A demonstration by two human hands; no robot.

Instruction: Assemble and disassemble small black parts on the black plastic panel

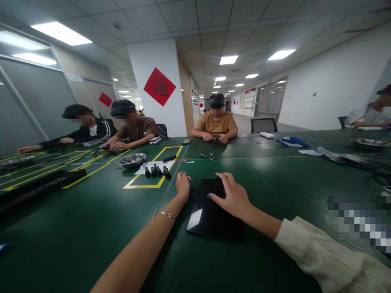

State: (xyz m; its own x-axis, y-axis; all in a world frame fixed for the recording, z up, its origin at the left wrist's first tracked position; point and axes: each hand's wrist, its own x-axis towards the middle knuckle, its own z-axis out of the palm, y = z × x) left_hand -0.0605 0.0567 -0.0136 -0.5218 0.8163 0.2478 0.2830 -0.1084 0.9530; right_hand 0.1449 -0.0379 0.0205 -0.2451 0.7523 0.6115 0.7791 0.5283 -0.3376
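A flat black tablet-like slab (203, 207) lies on the green table before me, with a whitish patch at its near left corner. Over its right side is my right hand (234, 196), thumb and fingers spread apart; the dark area between them is too dim to make out. My left hand (182, 187) rests just left of the slab with its fingers curled in, and their inside is hidden from me. Several short black cylindrical parts (157, 171) stand on a white sheet (140, 169) to the left, near a black-handled tool (169, 158).
A metal bowl (132, 160) sits beyond the parts, inside yellow tape marks (143, 186). Pliers with green handles (205, 156) lie ahead. A person in a mustard shirt (215, 122) sits opposite; others sit left and right. A long black tray (39, 187) lies left.
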